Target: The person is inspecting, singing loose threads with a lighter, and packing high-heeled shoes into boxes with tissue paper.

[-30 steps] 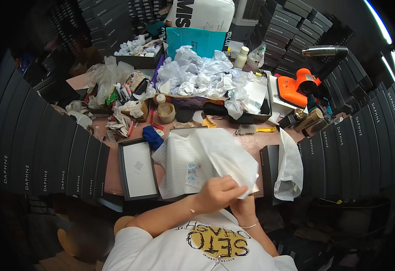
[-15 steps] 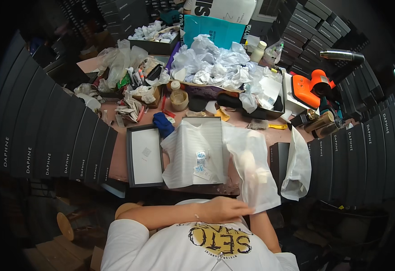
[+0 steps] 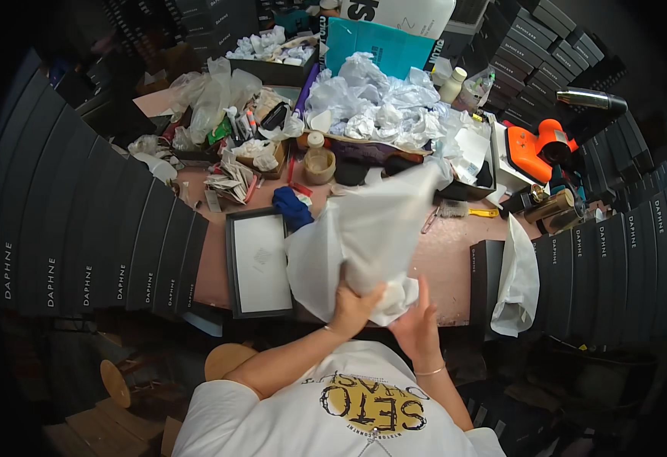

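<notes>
My left hand (image 3: 355, 307) is closed around the lower part of a white translucent bag (image 3: 379, 228), with its thumb pressed on it. Something pale and bulky shows faintly through the material; it looks like a shoe, though I cannot be sure. Just right of the bag's lower end, my right hand (image 3: 419, 324) has its fingers stretched out and apart. Behind and left of the bag lies a sheet of white wrapping paper (image 3: 309, 266). The bag and paper hide the open box there. A black box part with a white inside (image 3: 261, 263) lies to the left.
Stacked dark shoeboxes (image 3: 82, 213) line the left, with more boxes (image 3: 607, 266) on the right. Another white bag (image 3: 516, 286) stands at the table's right. Farther back are crumpled white paper (image 3: 379, 99), a bottle (image 3: 319, 160), a brush (image 3: 463, 210) and an orange device (image 3: 531, 152).
The bag has moved left and up from the right side, now over the open box. My left hand has gripped its lower part; my right hand has come out from under it.
</notes>
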`<state>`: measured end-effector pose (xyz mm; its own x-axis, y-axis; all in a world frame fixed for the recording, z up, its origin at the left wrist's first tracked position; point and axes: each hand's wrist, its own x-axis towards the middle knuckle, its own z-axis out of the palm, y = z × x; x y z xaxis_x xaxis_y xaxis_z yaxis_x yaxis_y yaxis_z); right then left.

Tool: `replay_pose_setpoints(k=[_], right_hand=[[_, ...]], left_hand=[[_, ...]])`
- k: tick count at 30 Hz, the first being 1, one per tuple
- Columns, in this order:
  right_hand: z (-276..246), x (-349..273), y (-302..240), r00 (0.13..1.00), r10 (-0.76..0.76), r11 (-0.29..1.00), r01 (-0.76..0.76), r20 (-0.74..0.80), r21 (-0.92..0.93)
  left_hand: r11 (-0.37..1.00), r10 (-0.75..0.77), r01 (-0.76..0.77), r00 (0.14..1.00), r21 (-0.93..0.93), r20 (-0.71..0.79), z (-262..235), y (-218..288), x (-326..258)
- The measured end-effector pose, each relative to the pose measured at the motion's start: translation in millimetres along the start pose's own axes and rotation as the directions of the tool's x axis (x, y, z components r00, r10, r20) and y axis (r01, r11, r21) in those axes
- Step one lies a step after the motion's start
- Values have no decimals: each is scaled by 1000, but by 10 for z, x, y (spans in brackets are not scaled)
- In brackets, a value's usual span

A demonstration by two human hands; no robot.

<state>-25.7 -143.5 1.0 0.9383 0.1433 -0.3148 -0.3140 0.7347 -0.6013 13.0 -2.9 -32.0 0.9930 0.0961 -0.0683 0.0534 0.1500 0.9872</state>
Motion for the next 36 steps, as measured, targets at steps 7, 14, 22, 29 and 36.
replay_pose_setpoints(k=[7,14,22,29,36], right_hand=[[-388,380,-116,982,-168,923,125,-90,-364],[-972,1385,935,951,273,-245,218,148,-945],[-1213,1468,1299,933,251,-376,338,257,-863],[-1436,1654,785,701,146,-206,712,698,-671],[-1830,1328,362,974,154,574,-225,-166,-787]], left_hand=[[806,20,-158,971,570,240,-892,151,-564],[603,-684,511,726,-613,-67,-1108,-840,-211],[978,-79,86,996,188,-45,-1010,-279,39],[985,-170,171,983,-6,74,-737,-774,-16],[383,214,-491,871,783,442,-453,-1218,391]])
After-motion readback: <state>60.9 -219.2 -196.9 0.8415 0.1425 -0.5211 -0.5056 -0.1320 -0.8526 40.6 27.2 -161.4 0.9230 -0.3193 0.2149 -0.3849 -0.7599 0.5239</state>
